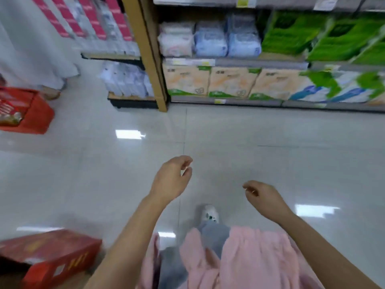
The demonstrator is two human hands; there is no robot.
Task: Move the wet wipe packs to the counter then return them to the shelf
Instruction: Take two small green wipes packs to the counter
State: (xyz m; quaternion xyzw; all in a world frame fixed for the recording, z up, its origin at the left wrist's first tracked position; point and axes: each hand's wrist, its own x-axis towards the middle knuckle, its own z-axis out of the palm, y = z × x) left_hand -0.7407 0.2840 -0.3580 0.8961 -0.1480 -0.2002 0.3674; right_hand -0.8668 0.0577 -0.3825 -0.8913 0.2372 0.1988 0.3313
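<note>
Wet wipe packs (210,39), pale pink and light blue, stand stacked on the middle shelf (235,61) straight ahead, blurred by motion. My left hand (171,180) hangs over the floor with its fingers loosely curled and nothing in it. My right hand (263,198) is lower and to the right, also loosely curled and holding nothing. Both hands are well short of the shelf.
Green tissue packs (316,34) fill the shelf to the right, orange-beige packs (210,82) the shelf below. A wooden post (145,51) bounds the shelf's left end. Red cartons sit at left (27,111) and lower left (50,255). Shiny tiled floor (270,147) lies between.
</note>
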